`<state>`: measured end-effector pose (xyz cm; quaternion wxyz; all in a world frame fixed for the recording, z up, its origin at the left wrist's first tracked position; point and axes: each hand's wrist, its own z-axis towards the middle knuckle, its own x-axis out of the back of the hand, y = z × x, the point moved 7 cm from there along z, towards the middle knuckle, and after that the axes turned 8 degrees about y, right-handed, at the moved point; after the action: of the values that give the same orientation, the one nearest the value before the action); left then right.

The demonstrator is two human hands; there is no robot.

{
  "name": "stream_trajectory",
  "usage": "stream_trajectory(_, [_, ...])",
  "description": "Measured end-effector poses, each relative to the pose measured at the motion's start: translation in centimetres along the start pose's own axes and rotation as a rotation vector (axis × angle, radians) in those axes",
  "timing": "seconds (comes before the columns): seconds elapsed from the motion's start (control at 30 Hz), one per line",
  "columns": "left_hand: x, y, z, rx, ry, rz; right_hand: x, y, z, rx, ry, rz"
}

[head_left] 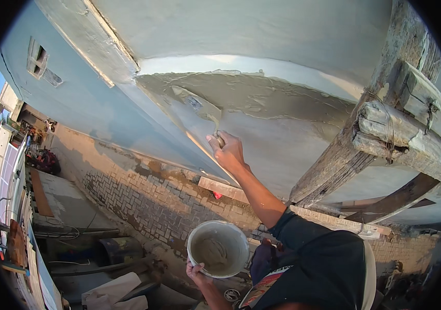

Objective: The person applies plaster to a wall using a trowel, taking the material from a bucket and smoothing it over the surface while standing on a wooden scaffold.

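My right hand grips the handle of a trowel, whose flat blade lies against a band of wet grey mortar on the wall, near the band's left end at a corner. Below that band the wall surface is smoother and lighter grey. At the bottom centre my left hand holds the rim of a white bucket, with grey mortar inside it. My right forearm crosses the picture from the lower right.
Weathered timbers, bound with wire, stand close on the right. A straight batten runs down the wall edge. Far below are a paved path, a narrow ledge and piled boards. A blue-grey wall rises on the left.
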<state>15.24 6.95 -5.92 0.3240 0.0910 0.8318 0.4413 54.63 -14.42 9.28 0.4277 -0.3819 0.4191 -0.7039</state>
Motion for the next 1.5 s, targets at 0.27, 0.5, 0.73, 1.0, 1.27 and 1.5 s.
stream_trajectory(0.27, [-0.2, -0.2, 0.5, 0.012, -0.041, -0.02, 13.6, 1.4, -2.5, -0.1, 0.493, 0.431])
stream_trajectory(0.5, [-0.9, 0.0, -0.3, -0.001, -0.027, 0.037, 11.0, 1.4, -1.2, -0.065, 0.293, 0.906])
stream_trajectory(0.73, [0.2, 0.4, -0.6, -0.037, -0.044, 0.004, -1.0, -1.8, 1.3, -0.014, -0.073, 0.202])
stream_trajectory(1.0, [2.6, 0.2, -0.5, -0.087, 0.001, -0.014, 8.8, 1.5, -0.4, -0.118, 0.27, 0.374])
stream_trajectory(1.27, [2.8, 0.0, 0.0, -0.056, 0.026, -0.019, 8.2, -0.9, -3.2, -0.046, 0.002, 0.249])
stream_trajectory(1.5, [1.4, -0.1, -0.9, -0.033, 0.035, -0.038, -4.0, -2.2, -0.4, 0.132, -0.316, -0.048])
